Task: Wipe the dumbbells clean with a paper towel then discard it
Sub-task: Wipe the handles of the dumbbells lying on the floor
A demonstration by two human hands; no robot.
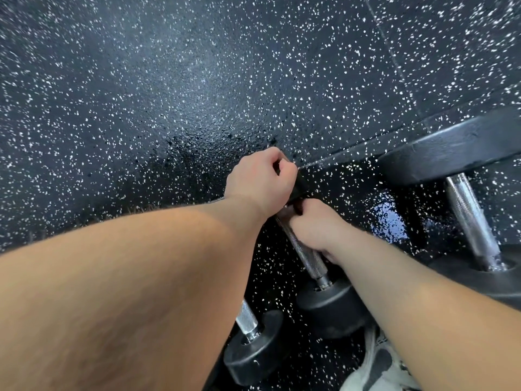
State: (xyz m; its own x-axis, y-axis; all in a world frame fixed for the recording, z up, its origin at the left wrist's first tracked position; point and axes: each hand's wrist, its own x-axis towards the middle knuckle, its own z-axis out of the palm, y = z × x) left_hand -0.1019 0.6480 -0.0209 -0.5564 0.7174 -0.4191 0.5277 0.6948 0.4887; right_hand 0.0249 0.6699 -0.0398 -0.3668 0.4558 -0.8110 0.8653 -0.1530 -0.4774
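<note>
Gripping the knurled steel handle of the middle dumbbell (pixel 310 261) with the right hand (pixel 315 230), fingers curling round the upper part of the bar; clutching the far black head of the same weight with the left hand (pixel 258 179), fingers and thumb closing over its edge, with most of that head hiding behind the knuckles; lying on the speckled black rubber floor (pixel 141 94) and slanting away from the camera, near head toward the bottom of the view; sitting just to the left of it, a small dumbbell (pixel 253 348), partly hiding under the left forearm; resting well apart on the right, a large dumbbell (pixel 470 218) with a long bright handle; glistening between the middle and large weights, a wet patch (pixel 392 218) on the floor; showing at the bottom edge beneath the right forearm, a pale shoe (pixel 375 368) — blurred and cut off by the frame.
</note>
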